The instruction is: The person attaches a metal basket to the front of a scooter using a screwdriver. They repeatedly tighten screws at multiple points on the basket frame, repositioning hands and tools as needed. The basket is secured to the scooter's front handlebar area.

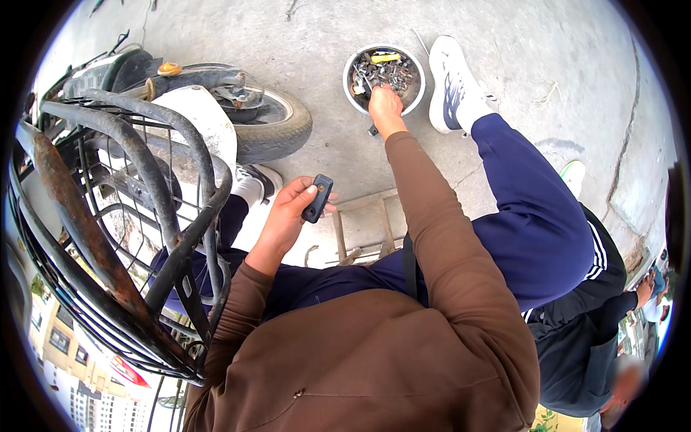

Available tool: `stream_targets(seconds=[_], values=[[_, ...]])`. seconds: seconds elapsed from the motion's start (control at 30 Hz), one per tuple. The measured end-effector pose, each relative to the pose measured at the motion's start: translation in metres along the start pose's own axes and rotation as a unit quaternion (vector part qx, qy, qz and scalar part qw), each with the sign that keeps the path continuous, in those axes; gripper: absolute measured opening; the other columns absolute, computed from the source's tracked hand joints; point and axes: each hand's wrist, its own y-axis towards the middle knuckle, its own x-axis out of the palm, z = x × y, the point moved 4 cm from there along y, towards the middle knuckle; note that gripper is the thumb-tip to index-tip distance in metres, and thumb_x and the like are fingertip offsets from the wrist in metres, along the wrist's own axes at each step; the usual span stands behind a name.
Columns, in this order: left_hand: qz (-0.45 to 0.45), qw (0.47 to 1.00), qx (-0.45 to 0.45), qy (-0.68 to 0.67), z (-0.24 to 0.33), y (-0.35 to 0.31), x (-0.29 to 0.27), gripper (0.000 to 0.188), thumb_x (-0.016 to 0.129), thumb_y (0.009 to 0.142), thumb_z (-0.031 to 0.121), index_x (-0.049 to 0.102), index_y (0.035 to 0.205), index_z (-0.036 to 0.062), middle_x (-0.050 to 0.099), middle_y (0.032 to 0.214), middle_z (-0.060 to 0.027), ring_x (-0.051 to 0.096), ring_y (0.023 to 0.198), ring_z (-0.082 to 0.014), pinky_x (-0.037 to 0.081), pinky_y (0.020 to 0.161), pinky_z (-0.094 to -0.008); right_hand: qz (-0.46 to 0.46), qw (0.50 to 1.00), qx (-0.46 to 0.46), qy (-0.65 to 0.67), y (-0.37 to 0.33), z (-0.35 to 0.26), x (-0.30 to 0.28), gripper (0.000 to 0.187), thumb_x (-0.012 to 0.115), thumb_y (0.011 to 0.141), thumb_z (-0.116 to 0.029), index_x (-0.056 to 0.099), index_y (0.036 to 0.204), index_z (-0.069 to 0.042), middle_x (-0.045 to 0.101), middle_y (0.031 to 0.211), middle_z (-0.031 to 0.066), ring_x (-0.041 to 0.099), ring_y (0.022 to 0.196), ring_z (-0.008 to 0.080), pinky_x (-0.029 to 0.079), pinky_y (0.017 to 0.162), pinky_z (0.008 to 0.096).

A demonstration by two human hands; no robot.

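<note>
Black plastic fob (317, 198), small, oblong, rounded corners, with one small round dot near its upper end. It sits in the left hand (288, 216), pinched between thumb and fingers, palm up, held over the lap just left of the stool (366, 227). Grip is closed on it; the fob's lower end is hidden by the fingers.

Right hand (385, 106) is stretched out forward, well apart from the left, fingers down inside the bowl (384, 78). Fingertips are buried in the contents, so can't tell if they're clamped on anything.

Bowl: round, metal, pale rim, standing on the concrete floor (324, 36). Full of dark metal bits (bolts or small tools, too small to say) plus one yellow piece (385, 57) near the far edge.

Both sleeves brown, trousers dark blue. White shoe (450, 83) planted just right of the bowl, touching or nearly touching its rim; the other shoe (259, 180) is near the wheel.

Left of the hands: scooter front wheel (277, 126) with white mudguard (198, 122), and closer in, a black wire basket (129, 237) with a rusty bar (72, 216) along its rim.

Wooden stool frame is under the legs, between the knees.

Lower right edge: another person in dark clothes, crouched, hand (646, 288) near the frame rim.
</note>
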Motion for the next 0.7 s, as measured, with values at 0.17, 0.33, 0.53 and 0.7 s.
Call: stream_targets(seconds=[0.17, 0.33, 0.53, 0.7], values=[[0.000, 1.000, -0.003, 0.008, -0.002, 0.000, -0.001, 0.026, 0.046, 0.094, 0.017, 0.053, 0.111, -0.0013, 0.065, 0.098, -0.0168, 0.064, 0.082, -0.0195, 0.046, 0.071, -0.0270, 0.051, 0.996, 0.054, 0.059, -0.002, 0.000, 0.002, 0.026, 0.045, 0.086, -0.006, 0.056, 0.106, 0.007, 0.054, 0.113, 0.0210, 0.056, 0.106, 0.0360, 0.048, 0.088, 0.0424], [0.002, 1.000, -0.005, 0.006, -0.002, 0.001, -0.001, 0.026, 0.046, 0.095, 0.017, 0.053, 0.111, -0.0012, 0.065, 0.098, -0.0165, 0.064, 0.081, -0.0195, 0.046, 0.070, -0.0269, 0.081, 0.960, 0.162, 0.212, 0.000, 0.008, -0.001, 0.056, 0.055, 0.080, -0.007, 0.034, 0.129, 0.009, 0.050, 0.118, 0.0292, 0.055, 0.105, 0.0394, 0.046, 0.091, 0.0414], [0.000, 1.000, -0.007, 0.016, -0.003, 0.001, -0.001, 0.025, 0.045, 0.095, 0.017, 0.053, 0.111, -0.0010, 0.065, 0.098, -0.0163, 0.064, 0.081, -0.0193, 0.045, 0.070, -0.0270, -0.025, 0.975, 0.130, 0.178, 0.005, -0.002, 0.002, 0.039, 0.061, 0.073, -0.001, 0.055, 0.108, 0.015, 0.049, 0.112, 0.0361, 0.057, 0.104, 0.0401, 0.048, 0.087, 0.0387], [-0.007, 1.000, -0.008, 0.016, -0.004, 0.002, -0.001, 0.024, 0.046, 0.095, 0.019, 0.054, 0.109, 0.0005, 0.066, 0.098, -0.0150, 0.065, 0.082, -0.0177, 0.045, 0.069, -0.0257, 0.005, 0.969, 0.145, 0.198, 0.000, -0.012, -0.006, 0.037, 0.055, 0.079, -0.002, 0.053, 0.112, 0.014, 0.045, 0.120, 0.0345, 0.060, 0.100, 0.0378, 0.050, 0.086, 0.0385]])
